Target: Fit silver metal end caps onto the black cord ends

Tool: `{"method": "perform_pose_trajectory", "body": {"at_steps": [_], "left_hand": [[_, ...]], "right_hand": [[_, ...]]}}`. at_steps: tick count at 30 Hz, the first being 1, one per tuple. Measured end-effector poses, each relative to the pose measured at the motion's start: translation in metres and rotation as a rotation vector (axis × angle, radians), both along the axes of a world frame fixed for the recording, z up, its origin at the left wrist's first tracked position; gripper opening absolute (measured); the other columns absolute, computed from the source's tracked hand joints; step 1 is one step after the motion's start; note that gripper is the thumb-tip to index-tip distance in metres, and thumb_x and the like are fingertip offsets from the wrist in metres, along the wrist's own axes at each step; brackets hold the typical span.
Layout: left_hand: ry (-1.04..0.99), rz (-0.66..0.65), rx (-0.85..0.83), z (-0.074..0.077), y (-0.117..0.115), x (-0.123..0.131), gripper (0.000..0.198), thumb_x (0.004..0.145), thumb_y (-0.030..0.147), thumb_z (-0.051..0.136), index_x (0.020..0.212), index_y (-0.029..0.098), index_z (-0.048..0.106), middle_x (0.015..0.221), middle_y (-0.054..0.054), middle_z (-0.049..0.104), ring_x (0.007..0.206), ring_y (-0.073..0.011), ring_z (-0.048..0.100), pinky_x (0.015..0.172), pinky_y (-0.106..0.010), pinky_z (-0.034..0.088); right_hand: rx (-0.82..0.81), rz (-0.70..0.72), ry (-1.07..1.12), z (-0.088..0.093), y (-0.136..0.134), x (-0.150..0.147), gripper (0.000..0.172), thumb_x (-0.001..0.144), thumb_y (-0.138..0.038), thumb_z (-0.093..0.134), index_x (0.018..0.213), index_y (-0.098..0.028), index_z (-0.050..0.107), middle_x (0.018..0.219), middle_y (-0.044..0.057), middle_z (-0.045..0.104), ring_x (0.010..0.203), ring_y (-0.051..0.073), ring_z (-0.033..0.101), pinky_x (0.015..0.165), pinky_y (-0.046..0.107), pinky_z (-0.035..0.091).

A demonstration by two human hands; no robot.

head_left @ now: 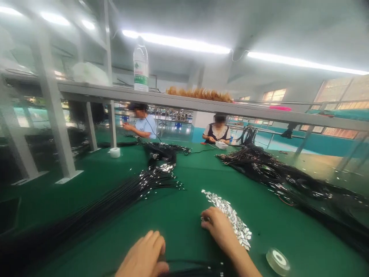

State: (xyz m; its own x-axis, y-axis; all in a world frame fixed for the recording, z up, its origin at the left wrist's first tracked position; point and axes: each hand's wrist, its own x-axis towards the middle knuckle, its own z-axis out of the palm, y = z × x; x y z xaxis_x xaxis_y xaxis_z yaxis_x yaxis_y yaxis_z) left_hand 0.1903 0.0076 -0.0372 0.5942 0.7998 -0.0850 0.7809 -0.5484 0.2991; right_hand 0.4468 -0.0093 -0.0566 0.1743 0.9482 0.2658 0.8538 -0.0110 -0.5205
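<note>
My left hand (145, 256) rests near the bottom edge with its fingers curled over a black cable (190, 265) that runs right along the green table (178, 215). My right hand (219, 227) reaches forward to the near end of a heap of small silver metal shells (230, 215), fingertips pinched at the pile's left side; what it grips is too small to make out. A metal-tipped cable end (221, 264) lies by my right wrist.
A long bundle of black cables (115, 200) fans across the left. Another tangled cable heap (276, 173) fills the right. A clear tape roll (278, 261) sits at bottom right, a white roll (115, 152) further back. Two people work across the table under a shelf holding a bottle (140, 65).
</note>
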Motion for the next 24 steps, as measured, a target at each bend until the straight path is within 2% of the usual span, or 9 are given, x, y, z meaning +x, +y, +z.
{"method": "perform_pose_trajectory", "body": {"at_steps": [2,5,8,10,13,16,18,21,24], "left_hand": [[-0.044,-0.010,0.020,0.003,-0.003,0.015,0.006,0.076,0.014,0.059,0.076,0.019,0.056,0.091,-0.002,0.060,0.084,-0.0210,0.052,0.071,-0.029,0.036],[-0.089,-0.015,-0.002,0.006,-0.002,0.029,0.014,0.083,0.010,0.048,0.072,0.018,0.053,0.082,-0.002,0.061,0.079,-0.0194,0.053,0.068,-0.028,0.036],[-0.152,-0.002,-0.054,0.011,0.004,0.033,0.019,0.090,0.012,0.035,0.086,0.020,0.053,0.076,0.001,0.063,0.069,-0.0150,0.057,0.060,-0.022,0.039],[-0.227,-0.013,-0.106,0.015,0.005,0.038,0.022,0.093,0.018,0.034,0.101,0.022,0.054,0.077,0.002,0.066,0.071,-0.0146,0.060,0.062,-0.021,0.042],[-0.294,-0.040,-0.124,0.016,0.001,0.057,0.028,0.090,0.029,0.047,0.115,0.031,0.059,0.089,0.000,0.071,0.087,-0.0204,0.062,0.076,-0.029,0.043],[-0.372,-0.163,-0.081,0.015,-0.006,0.080,0.027,0.086,0.021,0.049,0.104,0.029,0.067,0.096,-0.002,0.070,0.090,-0.0213,0.062,0.077,-0.028,0.044],[-0.481,-0.231,-0.068,0.016,-0.009,0.088,0.028,0.086,0.017,0.043,0.094,0.023,0.069,0.084,-0.002,0.069,0.078,-0.0185,0.063,0.070,-0.023,0.045],[-0.662,-0.181,-0.071,0.023,-0.011,0.083,0.031,0.090,0.027,0.039,0.085,0.021,0.069,0.070,-0.001,0.067,0.069,-0.0176,0.062,0.063,-0.021,0.046],[-0.817,-0.098,-0.085,0.032,-0.012,0.072,0.030,0.089,0.037,0.045,0.086,0.025,0.072,0.077,0.000,0.071,0.077,-0.0186,0.064,0.069,-0.020,0.048]], "right_hand": [[-0.008,-0.009,-0.026,-0.002,0.007,-0.007,0.017,0.066,-0.008,0.060,0.070,-0.022,0.069,0.077,0.004,0.066,0.082,0.024,0.058,0.068,0.030,0.039],[0.007,-0.027,-0.021,-0.002,0.010,-0.006,0.016,0.068,-0.007,0.059,0.065,-0.020,0.066,0.073,0.006,0.063,0.079,0.026,0.057,0.066,0.031,0.036],[0.073,-0.054,0.046,0.001,0.005,0.003,0.017,0.075,-0.013,0.053,0.067,-0.020,0.066,0.073,0.008,0.062,0.078,0.028,0.054,0.069,0.034,0.035],[0.133,-0.075,0.133,0.004,0.000,0.009,0.021,0.081,-0.020,0.047,0.074,-0.020,0.067,0.077,0.009,0.062,0.080,0.028,0.053,0.073,0.037,0.035],[0.193,-0.076,0.318,0.006,-0.005,0.015,0.025,0.083,-0.032,0.045,0.076,-0.020,0.066,0.079,0.008,0.064,0.082,0.027,0.055,0.076,0.037,0.038],[0.187,-0.057,0.561,0.007,-0.009,0.015,0.032,0.082,-0.046,0.048,0.074,-0.019,0.063,0.061,0.002,0.061,0.059,0.020,0.057,0.057,0.030,0.044],[0.194,-0.044,0.705,0.011,-0.014,0.012,0.039,0.083,-0.054,0.048,0.080,-0.017,0.061,0.057,0.000,0.060,0.052,0.017,0.057,0.050,0.027,0.045],[0.250,0.016,0.985,0.024,-0.023,0.004,0.040,0.075,-0.055,0.064,0.087,-0.017,0.064,0.070,0.004,0.068,0.063,0.017,0.064,0.061,0.028,0.051],[0.282,0.093,1.292,0.036,-0.031,-0.004,0.033,0.063,-0.042,0.081,0.081,-0.017,0.071,0.073,0.006,0.072,0.064,0.016,0.066,0.064,0.025,0.052]]}}
